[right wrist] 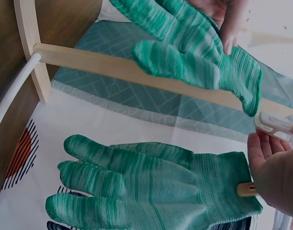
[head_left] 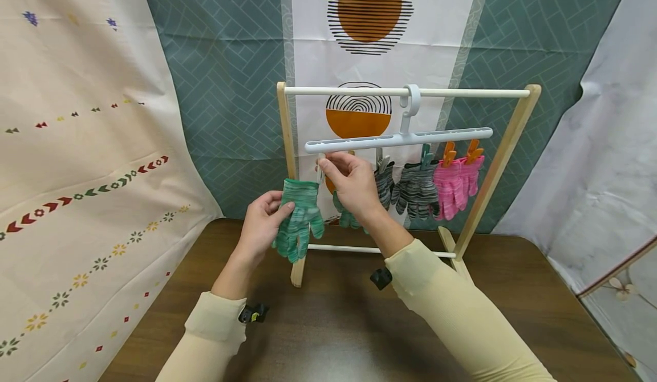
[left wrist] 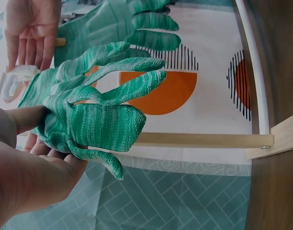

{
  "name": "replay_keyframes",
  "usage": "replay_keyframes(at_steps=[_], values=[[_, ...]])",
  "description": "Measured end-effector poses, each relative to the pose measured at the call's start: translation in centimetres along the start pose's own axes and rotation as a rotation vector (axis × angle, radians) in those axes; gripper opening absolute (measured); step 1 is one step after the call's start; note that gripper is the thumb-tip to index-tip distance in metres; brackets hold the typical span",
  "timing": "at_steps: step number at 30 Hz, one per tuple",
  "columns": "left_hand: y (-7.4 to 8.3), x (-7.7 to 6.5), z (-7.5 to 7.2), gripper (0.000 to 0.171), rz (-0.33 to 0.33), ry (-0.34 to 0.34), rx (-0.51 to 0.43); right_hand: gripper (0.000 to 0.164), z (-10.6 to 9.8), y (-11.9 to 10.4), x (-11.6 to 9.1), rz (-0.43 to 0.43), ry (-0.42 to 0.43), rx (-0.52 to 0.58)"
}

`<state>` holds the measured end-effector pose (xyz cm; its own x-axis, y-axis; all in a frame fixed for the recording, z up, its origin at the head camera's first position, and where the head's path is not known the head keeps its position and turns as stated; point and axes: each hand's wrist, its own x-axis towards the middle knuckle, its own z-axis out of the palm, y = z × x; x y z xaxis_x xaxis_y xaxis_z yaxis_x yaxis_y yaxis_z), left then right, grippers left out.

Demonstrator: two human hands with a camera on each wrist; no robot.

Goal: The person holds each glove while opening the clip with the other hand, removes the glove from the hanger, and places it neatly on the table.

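My left hand (head_left: 258, 225) pinches a green striped knit glove (head_left: 299, 205) between thumb and fingers, its cuff up and its fingers hanging down. Beside the cuff, under the left end of the pale hanger (head_left: 359, 143), my right hand (head_left: 355, 183) grips a white clothespin (right wrist: 276, 122). In the right wrist view the clothespin sits close to the cuff corner; whether it touches the cloth I cannot tell. Behind the right hand a second green glove (right wrist: 151, 187) hangs from a wooden clothespin (right wrist: 246, 189).
Grey-black gloves (head_left: 417, 191) and pink gloves (head_left: 451, 185) hang by clothespins further right. The hanger hooks over the white top bar (head_left: 349, 91) of a wooden-legged rack (head_left: 493, 182), which stands on a brown table (head_left: 328, 325). Patterned cloths hang behind and at the sides.
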<state>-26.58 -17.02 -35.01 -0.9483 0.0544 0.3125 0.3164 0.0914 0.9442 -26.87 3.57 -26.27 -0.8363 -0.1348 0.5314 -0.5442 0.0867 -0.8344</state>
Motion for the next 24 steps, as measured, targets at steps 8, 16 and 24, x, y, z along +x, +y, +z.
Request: replay_keyframes(at_steps=[8, 16, 24], values=[[1.9, -1.6, -1.0, 0.029, 0.011, 0.041, -0.010, 0.029, 0.2, 2.2, 0.8, 0.012, 0.003, -0.011], [1.0, -1.6, -2.5, 0.030, 0.003, 0.094, -0.020, 0.030, 0.4, 3.5, 1.3, -0.003, -0.020, 0.011], [-0.9, -1.1, -3.8, 0.037, 0.008, 0.142, -0.028, 0.032, 0.6, 1.1, 0.5, -0.010, -0.047, 0.022]])
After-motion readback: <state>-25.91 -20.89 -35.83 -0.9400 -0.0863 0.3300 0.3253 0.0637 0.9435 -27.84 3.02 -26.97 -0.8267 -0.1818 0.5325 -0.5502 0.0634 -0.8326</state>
